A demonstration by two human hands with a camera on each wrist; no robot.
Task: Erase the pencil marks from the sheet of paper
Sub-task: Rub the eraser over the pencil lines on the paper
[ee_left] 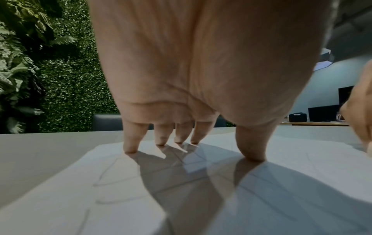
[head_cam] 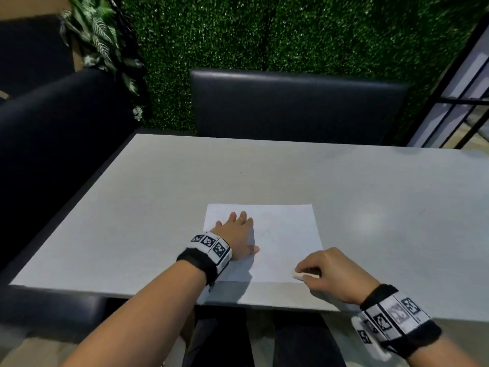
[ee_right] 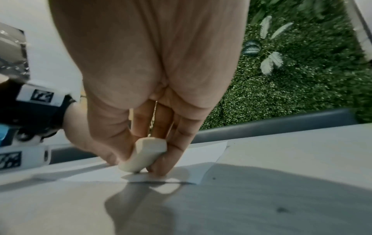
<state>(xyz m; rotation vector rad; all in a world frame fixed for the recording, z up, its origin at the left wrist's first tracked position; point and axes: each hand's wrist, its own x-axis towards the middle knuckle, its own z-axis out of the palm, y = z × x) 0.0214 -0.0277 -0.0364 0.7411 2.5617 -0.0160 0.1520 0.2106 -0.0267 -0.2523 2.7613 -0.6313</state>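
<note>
A: Where is the sheet of paper [head_cam: 285, 234] lying?

B: It is lying flat on the grey table [head_cam: 132, 221], near the edge closest to the person, with faint pencil marks [ee_left: 108, 182] showing on it.

A: What is the left hand [head_cam: 236, 234] doing?

B: It is pressing down on the left part of the sheet of paper. Its fingers [ee_left: 130, 143] are reaching out straight and slightly spread, with the tips touching the paper, and the thumb is set apart from them, also touching the paper.

A: And the right hand [head_cam: 330, 274]?

B: It is pinching a white eraser [ee_right: 147, 155] between the thumb and the curled fingers. The eraser's lower end is touching the sheet of paper at its near right corner.

A: Anything beyond the sheet of paper?

B: A dark seat back [head_cam: 291, 102] is standing past the far edge of the table, in front of a green hedge wall [head_cam: 291, 35].
</note>
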